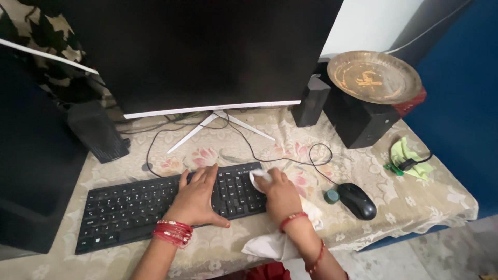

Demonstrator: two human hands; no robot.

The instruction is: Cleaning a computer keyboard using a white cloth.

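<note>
Both hands sit on the black keyboard (pixel 155 210). Fingers of the left hand (pixel 198 196) lie flat and slightly spread over the middle keys. The right hand (pixel 280 194) curls its fingers, pressing a white cloth (pixel 275 241) onto the keyboard's right end. At three o'clock from that hand rest a small green cap (pixel 331 196) and a black mouse (pixel 357 200); at twelve o'clock stands the monitor (pixel 207 52).
</note>
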